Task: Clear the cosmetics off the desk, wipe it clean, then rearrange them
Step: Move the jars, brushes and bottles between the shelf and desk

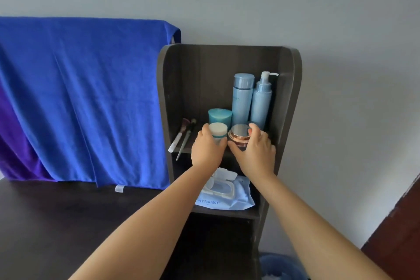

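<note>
On the upper shelf of a dark wooden rack [288, 98], my left hand [205, 150] grips a small white jar with a teal band [217, 131]. Beside it, my right hand [255, 154] wraps around a rose-gold jar with a silver lid [239, 135]. Behind them stand a teal jar [220, 116], a tall pale-blue bottle [242, 98] and a pale-blue pump bottle [261, 100]. Two makeup brushes [183, 137] lie at the shelf's left side. A pack of wet wipes [231, 195] with its lid flipped up lies on the lower shelf.
A blue towel [86, 98] hangs over something at the left, above the dark desk top [56, 223]. A grey wall is behind. A blue bin [281, 266] sits on the floor at the bottom, and a dark red-brown door edge [400, 223] is at the right.
</note>
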Demonstrator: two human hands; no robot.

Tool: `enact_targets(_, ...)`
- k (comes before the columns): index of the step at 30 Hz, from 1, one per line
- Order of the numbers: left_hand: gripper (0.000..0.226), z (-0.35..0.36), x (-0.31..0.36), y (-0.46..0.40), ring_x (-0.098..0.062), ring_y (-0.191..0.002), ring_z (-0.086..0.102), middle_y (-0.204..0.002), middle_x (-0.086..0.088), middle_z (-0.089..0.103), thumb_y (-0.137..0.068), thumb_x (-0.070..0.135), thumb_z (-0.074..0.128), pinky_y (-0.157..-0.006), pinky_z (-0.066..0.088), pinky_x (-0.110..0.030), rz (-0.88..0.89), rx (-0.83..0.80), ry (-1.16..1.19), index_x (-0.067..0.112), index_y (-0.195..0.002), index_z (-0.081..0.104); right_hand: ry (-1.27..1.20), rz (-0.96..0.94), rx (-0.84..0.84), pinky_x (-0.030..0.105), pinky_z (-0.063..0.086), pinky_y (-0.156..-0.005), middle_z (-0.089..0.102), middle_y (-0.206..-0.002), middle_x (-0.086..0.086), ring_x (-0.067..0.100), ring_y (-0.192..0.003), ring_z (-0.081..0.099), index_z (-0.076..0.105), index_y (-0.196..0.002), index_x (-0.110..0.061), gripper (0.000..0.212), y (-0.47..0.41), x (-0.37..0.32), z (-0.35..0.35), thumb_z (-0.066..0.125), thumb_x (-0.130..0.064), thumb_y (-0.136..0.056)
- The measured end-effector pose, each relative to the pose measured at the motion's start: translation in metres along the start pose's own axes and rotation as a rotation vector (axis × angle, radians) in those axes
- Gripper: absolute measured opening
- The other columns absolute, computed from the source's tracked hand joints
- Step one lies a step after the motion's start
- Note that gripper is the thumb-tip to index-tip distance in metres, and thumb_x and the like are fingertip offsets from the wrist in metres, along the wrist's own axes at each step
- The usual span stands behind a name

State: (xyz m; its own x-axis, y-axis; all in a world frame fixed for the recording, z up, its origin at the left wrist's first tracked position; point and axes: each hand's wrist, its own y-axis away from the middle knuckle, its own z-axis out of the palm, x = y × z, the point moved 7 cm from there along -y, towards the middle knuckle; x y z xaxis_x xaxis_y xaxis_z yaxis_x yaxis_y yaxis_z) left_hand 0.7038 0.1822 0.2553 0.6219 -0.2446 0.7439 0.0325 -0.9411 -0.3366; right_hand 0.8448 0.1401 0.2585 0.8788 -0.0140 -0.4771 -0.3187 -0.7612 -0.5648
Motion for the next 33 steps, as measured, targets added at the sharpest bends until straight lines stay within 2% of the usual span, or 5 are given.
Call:
enact_targets(8,0.053,-0.003,-0.005,0.002,-0.018,-0.111,0.052,-0.122,-0.002,0.055,-0.081,0.03,0.066,-0.092,0.047,-0.038,0.034,0.046,0.212,0.016,-0.127,0.042,-0.177,-0.045,0.019,0.042,0.042,-0.09,0.051,-0.121,0.014,0.031,-0.112,0.05,0.043,-0.129,-0.01,0.069,0.001,0.004,-0.003,0.072,-0.039,-0.074)
enact_targets(13,0.048,-0.036,-0.011,0.051,-0.001,-0.106,0.054,-0.116,0.014,0.056,-0.079,0.026,0.072,-0.085,0.045,-0.013,0.173,-0.043,0.388,0.029,-0.118,0.045,-0.477,-0.197,0.004,0.012,0.038,-0.094,0.045,-0.124,0.004,0.01,-0.114,0.046,0.042,-0.13,-0.009,0.071,0.037,-0.004,-0.026,0.076,-0.033,-0.072)
enact_targets(19,0.052,-0.078,-0.107,0.106,-0.001,-0.106,0.056,-0.114,0.019,0.056,-0.074,0.025,0.075,-0.088,0.043,-0.014,0.103,-0.102,0.289,0.04,-0.114,0.045,-0.533,-0.269,-0.263,0.01,0.04,-0.094,0.042,-0.125,-0.009,0.0,-0.119,0.043,0.038,-0.13,-0.018,0.069,0.118,-0.026,0.022,0.065,-0.046,-0.073)
enact_targets(29,0.043,-0.074,-0.316,0.073,-0.013,-0.104,0.057,-0.111,0.012,0.057,-0.075,0.026,0.071,-0.084,0.047,-0.031,-0.234,-0.21,0.12,0.035,-0.108,0.043,-0.539,0.198,-0.602,-0.005,0.028,-0.087,0.042,-0.124,-0.004,-0.002,-0.112,0.042,0.034,-0.139,-0.01,0.079,0.203,-0.081,0.217,0.076,-0.025,-0.073)
enact_targets(33,0.046,-0.051,-0.366,0.035,-0.015,-0.106,0.054,-0.116,0.006,0.056,-0.079,0.027,0.069,-0.079,0.039,-0.025,-0.261,-0.343,0.063,0.022,-0.116,0.043,-0.434,0.396,-0.454,0.019,0.041,-0.095,0.05,-0.119,0.004,0.015,-0.113,0.049,0.043,-0.131,-0.006,0.071,0.193,-0.094,0.284,0.077,-0.028,-0.072)
